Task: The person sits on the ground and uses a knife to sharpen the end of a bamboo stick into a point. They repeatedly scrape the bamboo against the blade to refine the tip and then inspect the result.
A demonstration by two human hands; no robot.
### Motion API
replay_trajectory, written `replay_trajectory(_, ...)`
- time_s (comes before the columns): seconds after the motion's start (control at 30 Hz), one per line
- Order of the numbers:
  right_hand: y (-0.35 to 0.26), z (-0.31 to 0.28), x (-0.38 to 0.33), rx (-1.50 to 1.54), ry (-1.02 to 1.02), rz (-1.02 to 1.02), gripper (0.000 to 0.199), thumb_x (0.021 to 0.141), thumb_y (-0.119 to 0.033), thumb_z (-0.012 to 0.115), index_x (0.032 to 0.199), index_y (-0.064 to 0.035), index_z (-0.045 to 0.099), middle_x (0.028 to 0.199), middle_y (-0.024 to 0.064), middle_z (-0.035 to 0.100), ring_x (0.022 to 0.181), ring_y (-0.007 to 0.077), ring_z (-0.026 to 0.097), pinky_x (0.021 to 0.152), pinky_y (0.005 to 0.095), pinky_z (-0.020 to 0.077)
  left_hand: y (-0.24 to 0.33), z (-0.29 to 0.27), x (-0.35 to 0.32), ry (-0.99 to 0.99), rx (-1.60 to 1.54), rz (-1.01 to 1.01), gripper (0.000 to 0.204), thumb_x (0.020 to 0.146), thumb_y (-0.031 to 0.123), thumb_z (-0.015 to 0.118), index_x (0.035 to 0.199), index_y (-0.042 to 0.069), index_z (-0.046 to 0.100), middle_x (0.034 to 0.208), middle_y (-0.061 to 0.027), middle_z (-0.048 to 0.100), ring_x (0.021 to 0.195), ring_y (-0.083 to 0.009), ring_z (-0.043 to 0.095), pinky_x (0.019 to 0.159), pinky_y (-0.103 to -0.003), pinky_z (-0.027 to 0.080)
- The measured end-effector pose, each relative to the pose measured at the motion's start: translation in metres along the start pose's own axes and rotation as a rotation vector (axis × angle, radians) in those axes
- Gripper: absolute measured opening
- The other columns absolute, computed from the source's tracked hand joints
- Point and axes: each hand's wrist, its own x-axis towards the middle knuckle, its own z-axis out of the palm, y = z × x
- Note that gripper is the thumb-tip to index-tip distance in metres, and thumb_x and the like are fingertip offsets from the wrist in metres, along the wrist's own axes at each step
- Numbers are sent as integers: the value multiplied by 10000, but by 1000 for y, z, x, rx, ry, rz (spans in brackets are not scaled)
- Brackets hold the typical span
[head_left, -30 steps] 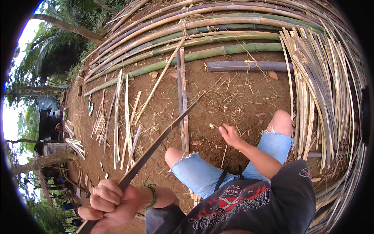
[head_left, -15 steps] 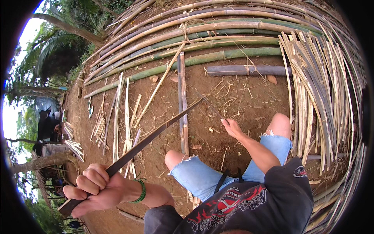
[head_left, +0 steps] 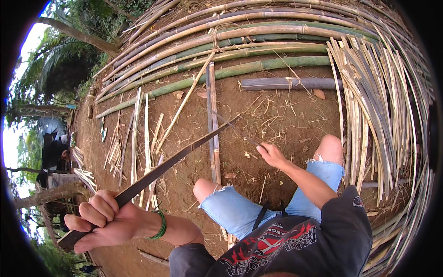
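Green bamboo poles (head_left: 277, 63) ahead, slats (head_left: 355, 106) rightward fence the soil (head_left: 284, 121) I watch; left hand (head_left: 105, 220) grips a bamboo strip (head_left: 159, 173), right hand (head_left: 272, 155) a blade (head_left: 247, 136).

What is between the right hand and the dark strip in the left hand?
In the head view, a thin blade extends from the right hand toward the dark strip; contact between them is unclear.

We have brown earth (head_left: 121, 258) underfoot. To our left, a tree trunk (head_left: 77, 33) and green palm fronds (head_left: 56, 56) show against bright white sky (head_left: 33, 39).
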Motion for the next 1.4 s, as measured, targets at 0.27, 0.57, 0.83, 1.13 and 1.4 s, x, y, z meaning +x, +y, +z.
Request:
replay_trajectory(0.27, 42, -12, 28, -231, -48, 373, 574, 972, -502, 473, 1132, 24, 640, 1021, 303, 657, 1019, 442, 627, 875, 491, 476, -3, 3, 8, 21, 12, -57, 522, 922, 626, 498, 781, 162, 304, 528, 50, 218, 441, -42, 159, 401, -224, 115)
replay_trajectory(0.57, 41, -24, 31, -180, -27, 465, 620, 965, -564, 448, 937, 22, 647, 871, 220, 665, 867, 361, 652, 786, 465, 477, -12, -2, 21, 49, 24, -79, 541, 907, 667, 455, 795, 152, 334, 534, 48, 208, 445, -47, 153, 398, -218, 117)
replay_trajectory(0.83, -115, -2, 23, 161, 29, -25, 396, 881, -425, 685, 778, -57, 580, 596, -5, 409, 571, 125, 395, 523, 320, 319, -35, 21, 43, 157, 235, -48, 570, 911, 714, 351, 752, 167, 329, 524, 70, 198, 434, -32, 146, 391, -200, 113)
replay_trajectory(1.13, -277, -26, 48, 577, 92, -413, 312, 789, -239, 814, 1018, -73, 685, 686, -93, 446, 618, 47, 374, 544, 243, 291, -56, 76, 49, -154, -50, -228, 595, 913, 719, 313, 798, 136, 345, 560, 53, 227, 478, -65, 181, 451, -226, 172)
replay_trajectory(1.4, -294, -21, 52, 345, 190, -535, 228, 798, -189, 790, 913, -47, 653, 605, -17, 554, 556, 64, 459, 531, 255, 359, -56, 74, 48, -76, 48, -135, 625, 907, 724, 332, 793, 111, 380, 652, -6, 338, 610, -139, 364, 569, -278, 353)
